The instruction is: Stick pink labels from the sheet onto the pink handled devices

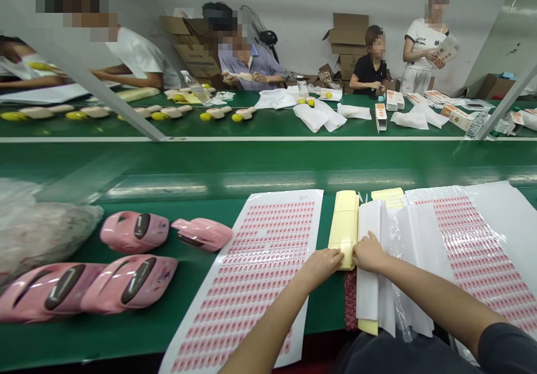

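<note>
My left hand [322, 265] and my right hand [369, 252] meet at the near end of a pale yellow strip [344, 223] lying lengthwise on the green belt. Both hands are closed, fingertips pinching the strip's near edge. To the left lies a white sheet of small red stickers [255, 262]. A second sticker sheet [482, 251] under clear plastic lies to the right, with white backing papers [373, 284] under my right wrist.
Several pink plastic casings [130, 279] lie on the left of the green belt [218, 167], beside a clear bag [37, 228]. Across a second belt, several people work among yellow-tipped parts [213, 113], white bags and small boxes [381, 117]. Cardboard boxes stack by the wall.
</note>
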Tool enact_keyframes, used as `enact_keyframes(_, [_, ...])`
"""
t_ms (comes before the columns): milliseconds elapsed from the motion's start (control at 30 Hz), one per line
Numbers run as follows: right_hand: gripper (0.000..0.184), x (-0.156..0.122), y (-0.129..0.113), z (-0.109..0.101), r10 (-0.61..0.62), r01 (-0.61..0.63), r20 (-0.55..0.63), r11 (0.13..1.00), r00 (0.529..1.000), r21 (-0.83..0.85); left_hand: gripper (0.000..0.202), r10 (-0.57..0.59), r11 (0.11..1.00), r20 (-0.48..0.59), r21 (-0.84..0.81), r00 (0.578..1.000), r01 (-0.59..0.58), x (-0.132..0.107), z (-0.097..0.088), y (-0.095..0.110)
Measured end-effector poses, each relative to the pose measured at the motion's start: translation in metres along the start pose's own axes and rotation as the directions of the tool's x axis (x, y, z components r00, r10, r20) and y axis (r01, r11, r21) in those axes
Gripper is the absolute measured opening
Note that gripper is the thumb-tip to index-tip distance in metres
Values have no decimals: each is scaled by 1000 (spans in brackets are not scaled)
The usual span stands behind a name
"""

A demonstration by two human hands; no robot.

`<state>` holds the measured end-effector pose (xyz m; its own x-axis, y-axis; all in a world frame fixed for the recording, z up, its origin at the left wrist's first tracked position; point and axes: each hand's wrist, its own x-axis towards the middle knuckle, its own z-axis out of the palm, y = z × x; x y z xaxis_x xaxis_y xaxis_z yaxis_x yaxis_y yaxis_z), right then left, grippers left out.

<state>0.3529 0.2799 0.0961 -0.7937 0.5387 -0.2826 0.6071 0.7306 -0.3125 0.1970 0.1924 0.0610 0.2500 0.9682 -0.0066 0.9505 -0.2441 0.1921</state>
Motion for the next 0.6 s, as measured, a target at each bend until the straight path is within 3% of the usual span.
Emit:
enact_keyframes(100, [12, 3, -3, 0, 96, -97, 21, 994, 995, 57, 18, 35, 999, 95, 33, 995, -38, 1, -6, 2])
enact_keyframes(233, [18, 3, -2, 0, 194, -202, 66, 967, 979, 153, 18, 25, 997, 125, 66, 992, -34, 1, -11, 7])
enact_keyframes(400, [21, 3, -3, -2, 260, -280, 105, 903, 960, 325, 19, -3, 997, 80, 82, 997, -4, 0, -10, 12])
enact_keyframes(600, [21, 7, -2, 2, 332, -349, 132, 769, 934, 536, 20, -36, 995, -4, 92, 999, 36, 0, -1, 15])
